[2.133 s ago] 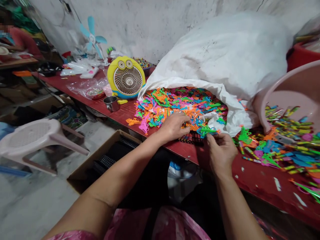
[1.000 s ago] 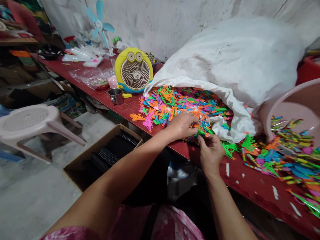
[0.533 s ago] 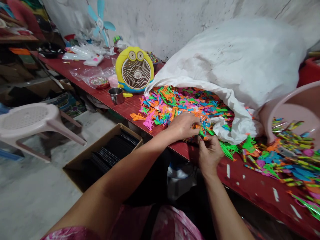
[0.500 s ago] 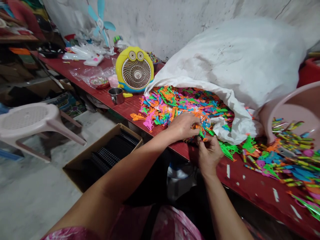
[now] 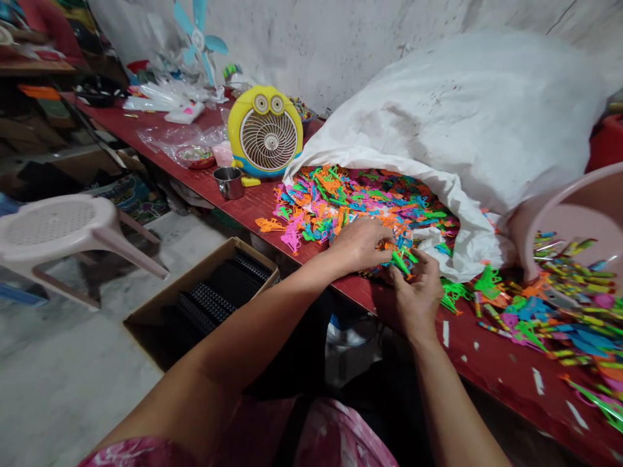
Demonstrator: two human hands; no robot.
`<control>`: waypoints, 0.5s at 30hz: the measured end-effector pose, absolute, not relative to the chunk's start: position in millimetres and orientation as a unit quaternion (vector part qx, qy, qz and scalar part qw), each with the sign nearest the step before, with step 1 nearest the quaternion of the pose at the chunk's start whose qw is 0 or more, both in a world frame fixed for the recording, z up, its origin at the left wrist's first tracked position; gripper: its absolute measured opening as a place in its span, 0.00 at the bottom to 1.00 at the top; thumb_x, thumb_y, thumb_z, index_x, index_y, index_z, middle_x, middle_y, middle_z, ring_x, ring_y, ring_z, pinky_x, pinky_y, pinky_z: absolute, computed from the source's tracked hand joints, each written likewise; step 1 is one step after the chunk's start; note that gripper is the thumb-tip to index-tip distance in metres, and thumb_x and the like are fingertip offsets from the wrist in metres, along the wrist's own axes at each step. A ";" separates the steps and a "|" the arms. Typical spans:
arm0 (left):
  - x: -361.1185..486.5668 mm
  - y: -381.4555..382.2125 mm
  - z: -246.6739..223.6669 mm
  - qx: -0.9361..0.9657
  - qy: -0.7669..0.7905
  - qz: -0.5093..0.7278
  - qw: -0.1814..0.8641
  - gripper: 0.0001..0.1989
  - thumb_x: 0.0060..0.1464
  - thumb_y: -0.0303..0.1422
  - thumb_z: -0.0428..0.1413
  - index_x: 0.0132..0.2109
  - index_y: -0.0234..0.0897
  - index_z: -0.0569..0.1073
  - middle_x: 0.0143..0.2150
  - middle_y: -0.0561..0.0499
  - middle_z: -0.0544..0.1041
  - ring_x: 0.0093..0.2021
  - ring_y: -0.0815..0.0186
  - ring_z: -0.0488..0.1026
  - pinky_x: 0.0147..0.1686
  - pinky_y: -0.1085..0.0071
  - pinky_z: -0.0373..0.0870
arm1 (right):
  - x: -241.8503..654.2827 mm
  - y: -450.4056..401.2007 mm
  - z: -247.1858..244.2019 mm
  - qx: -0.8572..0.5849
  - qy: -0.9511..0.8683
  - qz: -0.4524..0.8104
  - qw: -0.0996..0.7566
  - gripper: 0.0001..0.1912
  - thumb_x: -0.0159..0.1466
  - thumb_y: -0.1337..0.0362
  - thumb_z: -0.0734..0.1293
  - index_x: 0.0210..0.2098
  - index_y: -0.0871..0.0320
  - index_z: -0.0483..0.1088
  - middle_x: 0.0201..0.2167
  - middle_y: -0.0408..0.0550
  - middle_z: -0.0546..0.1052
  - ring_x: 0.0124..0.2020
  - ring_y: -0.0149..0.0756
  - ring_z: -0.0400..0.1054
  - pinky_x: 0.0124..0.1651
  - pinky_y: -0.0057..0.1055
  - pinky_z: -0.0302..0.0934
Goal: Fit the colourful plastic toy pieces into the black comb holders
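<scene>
Right hand (image 5: 421,298) low over the front of the red counter (image 5: 487,357), its thumb and forefinger on either side of a green piece (image 5: 400,263); whether they pinch it firmly I cannot tell. Close beside it, the left hand (image 5: 357,245) rests palm down on the near side of the pile, fingers bent, tips lost among the coloured pieces (image 5: 341,191), so its grip cannot be told either. The shapes look thin and full of hooks and loops, so they probably snag; a light pinch on one solid part, a small turn and a slow lift should free a piece better than a hard pull, with the left hand steadying its neighbours. Wrists are best kept low and the work held back from the lip: both forearms cross the front edge, and a dropped piece could slip over it. Below and to the left, a cardboard box (image 5: 233,246) stands by that edge. A bare strip of counter runs in front of the right forearm, giving some room to move that way, though scattered pieces and the pink tub (image 5: 525,224) crowd the far right. The pile spills from the mouth of a white sack (image 5: 462,104), whose soft lip could catch a knuckle. Past the pile on the left, the metal cup (image 5: 230,185) and yellow fan (image 5: 270,141) limit a wide sweep; behind everything rises the wall (image 5: 311,45).
</scene>
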State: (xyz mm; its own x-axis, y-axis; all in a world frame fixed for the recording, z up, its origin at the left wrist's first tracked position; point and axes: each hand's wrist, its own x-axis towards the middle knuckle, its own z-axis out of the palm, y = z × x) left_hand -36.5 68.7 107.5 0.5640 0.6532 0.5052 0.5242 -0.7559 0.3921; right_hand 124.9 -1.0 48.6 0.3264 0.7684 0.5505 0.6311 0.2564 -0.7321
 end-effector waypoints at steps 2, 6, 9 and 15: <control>-36.7 68.4 107.8 0.880 0.332 0.325 0.099 0.06 0.56 0.31 0.56 0.38 0.37 0.78 0.37 0.49 0.79 0.41 0.62 0.72 0.44 0.66 0.66 | 125.9 -2.3 49.7 -0.600 -0.608 0.052 0.517 0.24 0.59 0.59 0.68 0.54 0.57 0.68 0.46 0.51 0.75 0.40 0.38 0.69 0.46 0.37 0.63; -37.4 66.8 109.6 0.880 0.337 0.319 0.101 0.07 0.56 0.31 0.56 0.39 0.36 0.78 0.37 0.49 0.78 0.42 0.61 0.72 0.44 0.66 0.66 | 128.8 -4.6 51.3 -0.607 -0.648 0.017 0.459 0.24 0.63 0.60 0.63 0.58 0.57 0.66 0.49 0.54 0.75 0.42 0.41 0.70 0.48 0.39 0.63; -37.9 65.9 110.5 0.881 0.339 0.315 0.103 0.07 0.56 0.32 0.56 0.39 0.36 0.78 0.37 0.48 0.78 0.42 0.61 0.72 0.45 0.66 0.65 | 129.8 -5.2 53.9 -0.605 -0.665 -0.003 0.438 0.25 0.64 0.60 0.62 0.59 0.58 0.65 0.52 0.56 0.75 0.44 0.42 0.70 0.48 0.40 0.63; -37.3 66.5 110.7 0.882 0.340 0.312 0.098 0.07 0.56 0.31 0.55 0.39 0.36 0.78 0.38 0.48 0.78 0.42 0.61 0.71 0.45 0.66 0.65 | 129.9 -4.0 63.6 -0.625 -0.673 -0.005 0.395 0.25 0.64 0.60 0.60 0.59 0.59 0.66 0.40 0.52 0.77 0.24 0.34 0.62 0.34 0.36 0.61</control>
State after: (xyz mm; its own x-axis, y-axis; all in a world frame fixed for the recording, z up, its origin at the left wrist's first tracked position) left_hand -37.3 66.5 110.7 0.5737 0.6609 0.4839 0.5378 -0.7495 0.3860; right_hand 129.9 -4.0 63.6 0.0936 0.8373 0.5387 0.8455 0.2189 -0.4871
